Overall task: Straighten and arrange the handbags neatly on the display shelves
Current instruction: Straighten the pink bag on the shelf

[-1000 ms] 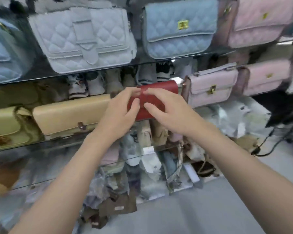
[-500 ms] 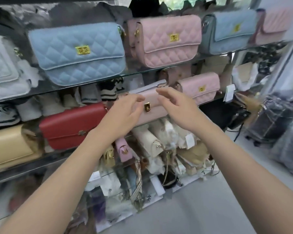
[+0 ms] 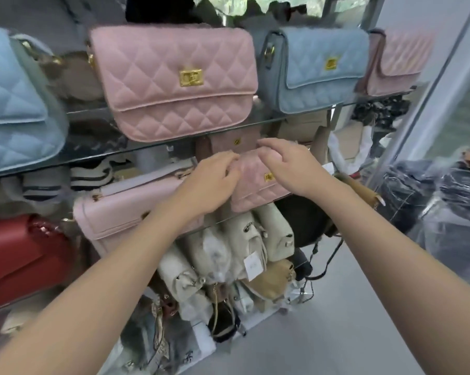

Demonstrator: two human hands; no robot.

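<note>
A small pink quilted handbag point(image 3: 255, 189) with a gold clasp stands on the middle glass shelf point(image 3: 223, 221). My left hand point(image 3: 214, 181) curls its fingers round the bag's top left corner. At the top right edge, my right hand point(image 3: 286, 165) has its fingers behind the bag and its thumb in front. Left of it lean a smooth pale pink handbag point(image 3: 120, 212) and a red handbag point(image 3: 17, 253). On the upper glass shelf point(image 3: 120, 152) stand a large pink quilted bag point(image 3: 171, 82) and a blue quilted bag point(image 3: 315, 66).
More quilted bags flank the upper row: blue at the far left point(image 3: 12, 104), pink at the far right point(image 3: 401, 63). Cream bags point(image 3: 228, 253) and a black bag point(image 3: 304, 220) crowd the lower shelf. Plastic-wrapped bundles point(image 3: 444, 212) sit on the grey floor point(image 3: 309, 334) to the right.
My view and both hands have shifted right along the shelf, from the red handbag past the smooth pale pink one to the small pink quilted bag, which both hands now hold at its top.
</note>
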